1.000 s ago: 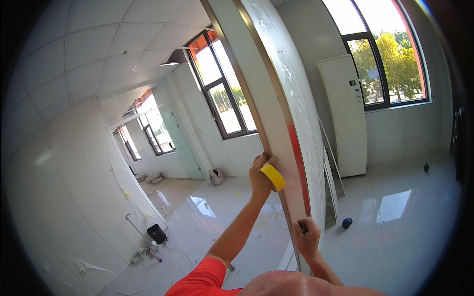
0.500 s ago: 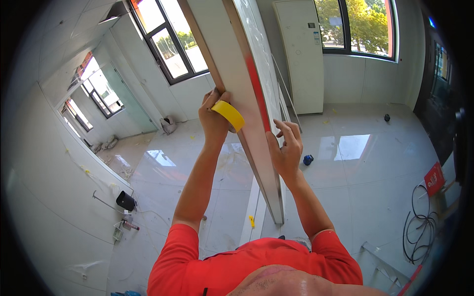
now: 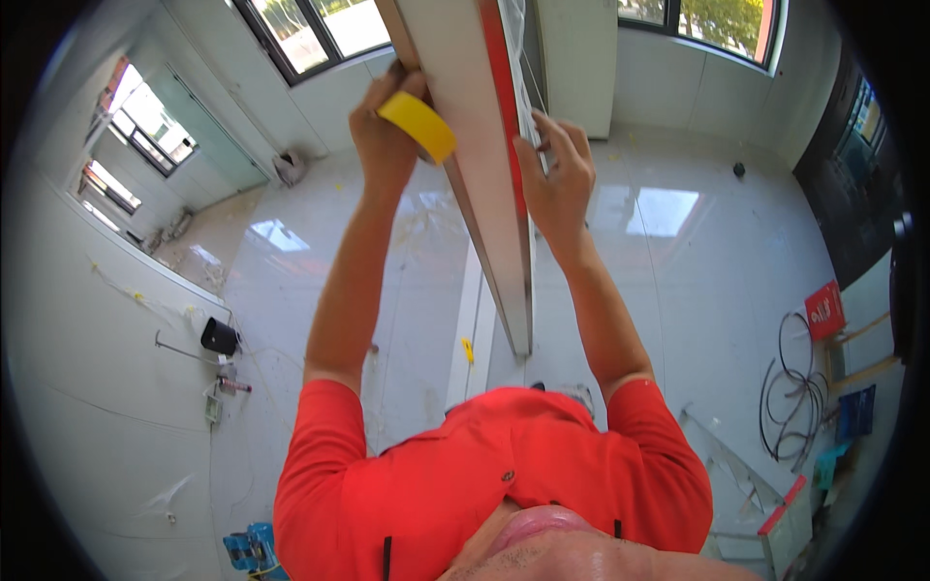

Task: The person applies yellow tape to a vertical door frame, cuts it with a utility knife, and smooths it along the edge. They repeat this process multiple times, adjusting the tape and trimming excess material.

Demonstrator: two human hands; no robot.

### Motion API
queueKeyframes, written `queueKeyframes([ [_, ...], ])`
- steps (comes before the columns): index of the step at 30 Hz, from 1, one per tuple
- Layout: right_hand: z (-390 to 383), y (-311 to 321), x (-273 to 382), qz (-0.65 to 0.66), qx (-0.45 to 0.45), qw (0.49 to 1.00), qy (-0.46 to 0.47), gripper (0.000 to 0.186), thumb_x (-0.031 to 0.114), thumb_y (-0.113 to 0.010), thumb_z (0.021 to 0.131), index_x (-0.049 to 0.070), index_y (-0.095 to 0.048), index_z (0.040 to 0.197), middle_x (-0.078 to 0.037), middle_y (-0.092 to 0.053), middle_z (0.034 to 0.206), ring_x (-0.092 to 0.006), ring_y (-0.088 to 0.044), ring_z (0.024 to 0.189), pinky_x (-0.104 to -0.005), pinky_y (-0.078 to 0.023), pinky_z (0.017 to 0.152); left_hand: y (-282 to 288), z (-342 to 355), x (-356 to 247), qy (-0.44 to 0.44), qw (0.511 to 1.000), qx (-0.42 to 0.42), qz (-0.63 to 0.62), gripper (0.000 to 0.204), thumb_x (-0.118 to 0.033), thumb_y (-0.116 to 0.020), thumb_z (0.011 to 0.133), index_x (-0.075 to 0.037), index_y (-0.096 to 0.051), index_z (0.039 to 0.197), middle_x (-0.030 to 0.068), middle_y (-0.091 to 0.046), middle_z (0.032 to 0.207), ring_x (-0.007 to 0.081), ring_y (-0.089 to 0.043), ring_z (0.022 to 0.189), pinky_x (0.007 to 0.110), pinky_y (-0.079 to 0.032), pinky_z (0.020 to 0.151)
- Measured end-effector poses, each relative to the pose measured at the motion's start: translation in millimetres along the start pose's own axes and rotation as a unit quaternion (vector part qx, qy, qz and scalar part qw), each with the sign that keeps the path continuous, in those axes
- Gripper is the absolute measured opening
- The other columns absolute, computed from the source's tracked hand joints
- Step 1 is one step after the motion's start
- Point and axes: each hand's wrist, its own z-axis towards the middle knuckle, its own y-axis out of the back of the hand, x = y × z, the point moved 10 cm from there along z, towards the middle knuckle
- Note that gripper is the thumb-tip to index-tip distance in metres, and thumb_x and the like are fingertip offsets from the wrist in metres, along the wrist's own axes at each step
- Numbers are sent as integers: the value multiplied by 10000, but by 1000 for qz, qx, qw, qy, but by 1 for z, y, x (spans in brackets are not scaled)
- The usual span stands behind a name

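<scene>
We had the yellow tape roll (image 3: pixel 418 124) gripped in our left hand (image 3: pixel 383 126) vs the tall panel's (image 3: pixel 465 145) edge, right hand (image 3: pixel 557 174) fingers spread flat on it, gripping nothing; taping looked underway w/ most of the edge below left bare

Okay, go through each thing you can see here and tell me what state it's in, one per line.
Left hand: raised, gripping the yellow tape roll against the panel.
Right hand: open, fingers spread, pressed on the tall white panel.
Tall white panel: upright, red strip along its edge.
Black cable: lying in loose loops on the floor.
</scene>
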Motion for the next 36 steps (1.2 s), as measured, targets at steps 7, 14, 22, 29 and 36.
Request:
queueKeyframes([
  [7,-13,-8,-9,1,-2,1000,3,387,129,-849,873,5,-773,1232,-101,-719,1102,-199,-688,824,-347,-567,779,-8,-6,-9,59,996,11,-67,323,-149,-714,1060,0,-745,1345,-17,-673,854,75,-612,700,239,-462,603],
  [14,-22,-8,-10,-20,-8,1000,-13,374,111,-842,876,5,-771,1227,-101,-714,1113,-182,-681,815,-326,-560,768,-10,-10,-3,79,994,-2,-70,303,-97,-700,1043,31,-750,1313,-20,-656,858,67,-605,702,246,-466,612],
  [22,-35,-6,-4,-33,-19,999,-22,443,97,-864,852,7,-738,1267,-108,-678,1146,-206,-680,897,-319,-550,771,-8,-7,-12,10,1000,17,-9,318,-109,-708,1047,42,-738,1325,-7,-683,890,64,-600,708,255,-471,607],
  [29,-72,-30,-8,-120,12,992,47,868,188,-937,794,-27,-487,1505,-188,-550,1371,-338,-551,1282,-459,-503,999,44,-23,56,107,965,-74,-229,418,-172,-762,1040,23,-689,1401,23,-754,1014,89,-675,784,254,-561,688],
  [36,-172,-41,-74,-117,125,984,-53,985,256,-880,881,-43,-310,1627,-241,-457,1566,-385,-461,1455,-492,-449,1134,136,-145,180,233,966,-68,-90,191,-166,-776,1023,11,-778,1096,40,-716,885,136,-708,814,273,-566,742],
])
